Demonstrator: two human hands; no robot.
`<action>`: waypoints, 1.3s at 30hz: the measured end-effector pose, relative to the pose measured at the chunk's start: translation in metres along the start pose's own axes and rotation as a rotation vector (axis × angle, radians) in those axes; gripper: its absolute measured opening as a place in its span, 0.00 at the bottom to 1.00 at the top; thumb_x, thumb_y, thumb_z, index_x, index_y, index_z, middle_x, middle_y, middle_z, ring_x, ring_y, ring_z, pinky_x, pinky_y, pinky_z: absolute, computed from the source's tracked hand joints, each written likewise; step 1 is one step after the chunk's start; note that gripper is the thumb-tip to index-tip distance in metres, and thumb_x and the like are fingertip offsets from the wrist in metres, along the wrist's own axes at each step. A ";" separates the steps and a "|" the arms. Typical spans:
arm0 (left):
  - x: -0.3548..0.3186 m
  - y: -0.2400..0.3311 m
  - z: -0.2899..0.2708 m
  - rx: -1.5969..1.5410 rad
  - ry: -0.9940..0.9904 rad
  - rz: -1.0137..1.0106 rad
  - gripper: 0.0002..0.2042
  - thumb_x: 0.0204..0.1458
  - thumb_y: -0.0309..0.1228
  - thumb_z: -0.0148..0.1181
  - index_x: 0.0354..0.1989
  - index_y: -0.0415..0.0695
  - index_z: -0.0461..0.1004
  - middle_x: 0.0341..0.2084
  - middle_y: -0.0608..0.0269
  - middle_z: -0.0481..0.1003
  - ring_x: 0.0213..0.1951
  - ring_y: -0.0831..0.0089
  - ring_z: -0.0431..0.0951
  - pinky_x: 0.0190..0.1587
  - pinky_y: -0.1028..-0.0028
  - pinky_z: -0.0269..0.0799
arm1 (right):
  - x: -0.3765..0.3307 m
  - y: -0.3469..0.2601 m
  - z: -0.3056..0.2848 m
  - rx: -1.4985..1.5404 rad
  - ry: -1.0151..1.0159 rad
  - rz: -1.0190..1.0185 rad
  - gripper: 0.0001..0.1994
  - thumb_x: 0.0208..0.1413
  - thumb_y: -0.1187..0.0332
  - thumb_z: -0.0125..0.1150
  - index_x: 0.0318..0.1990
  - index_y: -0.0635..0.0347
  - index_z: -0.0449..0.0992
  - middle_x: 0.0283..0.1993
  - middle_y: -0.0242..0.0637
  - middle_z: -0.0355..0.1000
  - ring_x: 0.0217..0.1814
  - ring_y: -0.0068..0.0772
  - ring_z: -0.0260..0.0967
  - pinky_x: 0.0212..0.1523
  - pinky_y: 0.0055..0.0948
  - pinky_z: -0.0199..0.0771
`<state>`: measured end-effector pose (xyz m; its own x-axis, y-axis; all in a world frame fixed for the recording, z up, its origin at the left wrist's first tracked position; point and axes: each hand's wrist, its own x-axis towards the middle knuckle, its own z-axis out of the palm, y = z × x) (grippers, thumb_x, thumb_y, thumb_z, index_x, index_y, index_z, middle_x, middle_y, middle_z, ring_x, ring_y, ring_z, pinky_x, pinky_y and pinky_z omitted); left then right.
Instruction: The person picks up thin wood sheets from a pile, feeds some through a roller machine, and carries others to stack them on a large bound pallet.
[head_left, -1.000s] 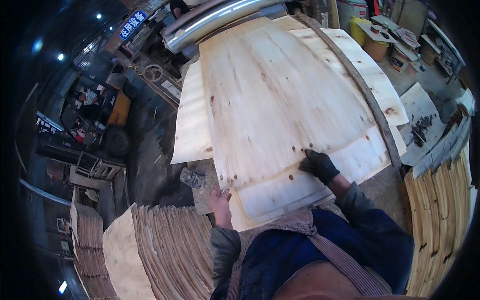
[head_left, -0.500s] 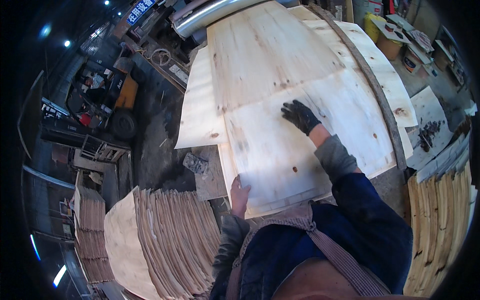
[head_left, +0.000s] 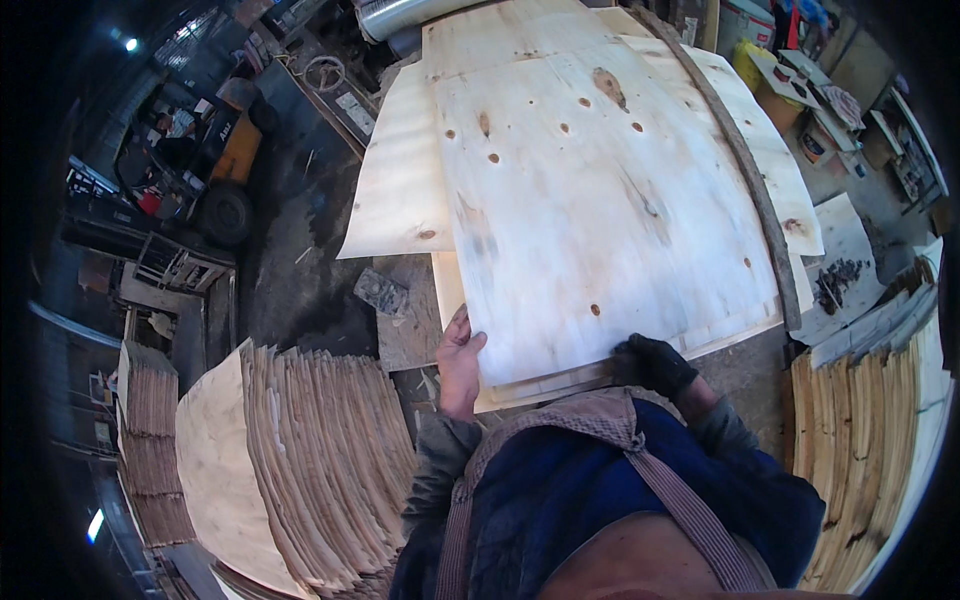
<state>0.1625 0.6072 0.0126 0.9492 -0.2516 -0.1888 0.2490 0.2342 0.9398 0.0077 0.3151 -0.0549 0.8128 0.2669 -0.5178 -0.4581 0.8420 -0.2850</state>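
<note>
A large pale veneer sheet (head_left: 600, 220) with knot holes lies on top of a stack of similar sheets in front of me. My bare left hand (head_left: 460, 358) grips its near left corner. My right hand (head_left: 652, 364), in a black glove, holds the near edge further right. Both hands sit at the sheet's front edge, close to my apron.
A stack of curved veneer sheets (head_left: 290, 460) stands at lower left, another stack (head_left: 870, 440) at right. A dark strip (head_left: 740, 170) runs along the sheet's right side. A forklift (head_left: 225, 150) stands on the dark floor at left. Boxes and clutter (head_left: 800, 90) fill the upper right.
My gloved right hand has come back from the middle of the sheet to its near edge. My left hand stays at the near left corner. The top sheet now lies square over the stack.
</note>
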 end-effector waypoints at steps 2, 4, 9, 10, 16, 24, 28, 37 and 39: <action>-0.006 0.019 0.012 -0.041 -0.012 0.012 0.27 0.44 0.10 0.44 0.57 0.34 0.56 0.47 0.55 0.70 0.47 0.72 0.70 0.50 0.77 0.64 | -0.004 0.004 -0.025 -0.043 0.042 -0.014 0.13 0.56 0.63 0.50 0.41 0.66 0.68 0.37 0.45 0.71 0.37 0.46 0.70 0.42 0.40 0.72; -0.008 0.032 0.018 -0.075 -0.024 0.047 0.27 0.44 0.10 0.44 0.57 0.34 0.56 0.47 0.54 0.70 0.46 0.72 0.71 0.49 0.77 0.64 | -0.009 0.003 -0.030 -0.023 0.031 -0.043 0.13 0.56 0.63 0.51 0.39 0.66 0.69 0.34 0.45 0.71 0.35 0.43 0.71 0.39 0.38 0.74; -0.010 0.067 0.018 -0.117 0.073 0.106 0.26 0.44 0.10 0.45 0.56 0.34 0.58 0.46 0.53 0.70 0.46 0.71 0.71 0.49 0.76 0.66 | -0.037 -0.007 0.018 0.170 0.006 -0.251 0.12 0.56 0.63 0.52 0.37 0.65 0.70 0.30 0.43 0.72 0.34 0.40 0.72 0.37 0.36 0.74; -0.003 0.068 0.013 -0.098 0.047 0.100 0.25 0.44 0.10 0.45 0.56 0.34 0.58 0.46 0.53 0.70 0.47 0.70 0.71 0.49 0.75 0.66 | -0.038 -0.010 0.028 0.070 0.067 -0.271 0.11 0.56 0.64 0.51 0.37 0.65 0.70 0.29 0.43 0.72 0.34 0.40 0.72 0.37 0.36 0.74; 0.046 0.025 -0.033 0.145 0.187 0.008 0.26 0.46 0.14 0.48 0.57 0.33 0.54 0.52 0.48 0.64 0.52 0.64 0.66 0.51 0.73 0.64 | 0.039 -0.060 0.037 -0.153 0.103 -0.351 0.08 0.57 0.70 0.46 0.36 0.67 0.67 0.32 0.50 0.71 0.35 0.46 0.72 0.39 0.39 0.75; 0.031 -0.094 -0.022 1.182 0.033 0.165 0.37 0.43 0.32 0.61 0.59 0.32 0.50 0.57 0.34 0.50 0.61 0.50 0.51 0.60 0.66 0.52 | 0.176 -0.163 0.071 -0.047 0.086 -0.400 0.08 0.54 0.67 0.54 0.34 0.63 0.70 0.28 0.47 0.72 0.33 0.47 0.72 0.42 0.45 0.74; 0.024 -0.078 -0.006 1.122 -0.010 0.074 0.36 0.43 0.33 0.61 0.58 0.32 0.52 0.60 0.34 0.42 0.62 0.48 0.45 0.62 0.65 0.47 | 0.207 -0.170 0.061 -0.015 -0.075 -0.580 0.09 0.54 0.69 0.51 0.40 0.65 0.69 0.41 0.48 0.70 0.46 0.48 0.68 0.49 0.48 0.68; 0.012 -0.060 0.008 1.021 0.016 0.162 0.33 0.43 0.25 0.59 0.59 0.33 0.52 0.60 0.40 0.47 0.62 0.52 0.48 0.60 0.66 0.51 | 0.107 -0.087 0.028 -0.135 -0.163 -0.266 0.19 0.53 0.70 0.53 0.53 0.62 0.64 0.47 0.47 0.68 0.51 0.48 0.66 0.53 0.47 0.65; 0.007 -0.052 0.014 1.008 0.042 0.245 0.32 0.43 0.20 0.56 0.59 0.34 0.51 0.59 0.45 0.52 0.61 0.57 0.53 0.59 0.67 0.54 | 0.066 -0.063 0.029 -0.108 -0.137 -0.182 0.18 0.54 0.70 0.52 0.52 0.62 0.64 0.47 0.47 0.69 0.51 0.48 0.66 0.53 0.47 0.65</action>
<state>0.1535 0.5798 -0.0339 0.9629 -0.2654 0.0482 -0.2098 -0.6244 0.7524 0.1005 0.2931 -0.0481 0.9231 0.1826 -0.3384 -0.3296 0.8290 -0.4518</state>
